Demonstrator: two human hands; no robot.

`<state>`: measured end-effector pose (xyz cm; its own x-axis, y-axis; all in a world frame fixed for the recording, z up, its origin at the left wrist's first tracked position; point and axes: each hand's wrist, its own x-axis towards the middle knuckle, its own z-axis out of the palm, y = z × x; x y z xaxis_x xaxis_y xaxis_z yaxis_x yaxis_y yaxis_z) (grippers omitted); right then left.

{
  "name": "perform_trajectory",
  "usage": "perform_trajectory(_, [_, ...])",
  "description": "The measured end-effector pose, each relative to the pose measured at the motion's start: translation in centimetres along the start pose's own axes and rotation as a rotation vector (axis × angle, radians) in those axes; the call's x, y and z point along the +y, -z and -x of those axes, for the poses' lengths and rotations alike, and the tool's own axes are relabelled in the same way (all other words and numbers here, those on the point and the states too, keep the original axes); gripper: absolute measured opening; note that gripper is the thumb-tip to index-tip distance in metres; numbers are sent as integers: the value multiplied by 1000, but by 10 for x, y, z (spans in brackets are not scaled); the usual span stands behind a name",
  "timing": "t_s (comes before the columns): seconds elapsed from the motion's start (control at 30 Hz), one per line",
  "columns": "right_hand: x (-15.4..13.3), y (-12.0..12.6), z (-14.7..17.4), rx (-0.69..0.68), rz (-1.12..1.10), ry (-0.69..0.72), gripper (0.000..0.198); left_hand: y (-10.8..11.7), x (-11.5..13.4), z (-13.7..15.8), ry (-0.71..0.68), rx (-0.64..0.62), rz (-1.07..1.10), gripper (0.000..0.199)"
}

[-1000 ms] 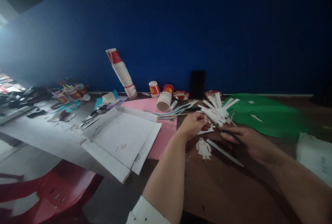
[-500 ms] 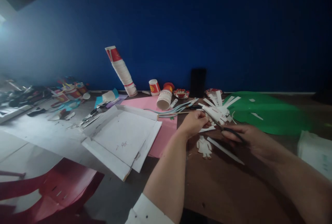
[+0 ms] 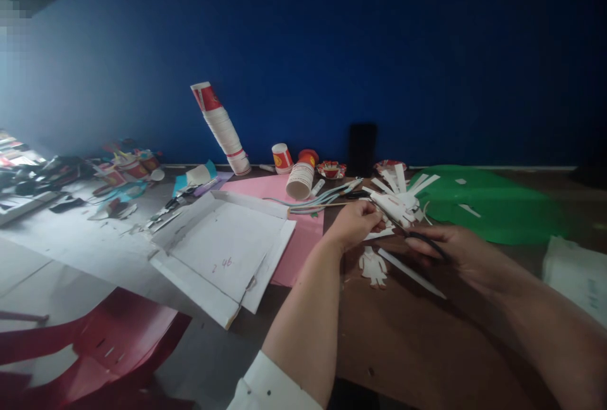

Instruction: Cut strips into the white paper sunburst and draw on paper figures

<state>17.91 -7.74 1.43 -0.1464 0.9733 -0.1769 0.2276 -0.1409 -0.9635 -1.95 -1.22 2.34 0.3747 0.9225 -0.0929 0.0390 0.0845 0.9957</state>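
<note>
Paper as small as this white piece (image 3: 387, 223) is, we judge, best cut by turning it into steady blades with short snips, left fingertips clear of the line. Our left hand (image 3: 358, 223) seems to pinch the piece, fingers curled together; its exact outline is too small to tell. Our right hand (image 3: 446, 248) is wrapped around the scissors (image 3: 429, 243), tips pointing far and left toward the piece; we cannot tell how wide the blades stand. On the near side lie a cut-out figure (image 3: 373, 267) and a strip (image 3: 411, 273); beyond, fringed paper (image 3: 403, 201). Farther right is a green sheet (image 3: 493, 217); left, a white tray (image 3: 203, 236).
</note>
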Motion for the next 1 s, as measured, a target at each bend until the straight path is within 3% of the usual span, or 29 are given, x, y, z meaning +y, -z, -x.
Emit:
perform_trajectory(0.27, [-6, -5, 2, -40, 20, 30, 41, 0, -4, -3, -17, -9, -56, 15])
perform_trajectory(0.57, [-9, -5, 2, 16, 43, 19, 41, 0, -13, -8, -24, -45, -75, 14])
perform_trajectory(1.0, [-16, -9, 4, 51, 32, 13, 43, -2, 2, 0, 22, -56, 22, 21])
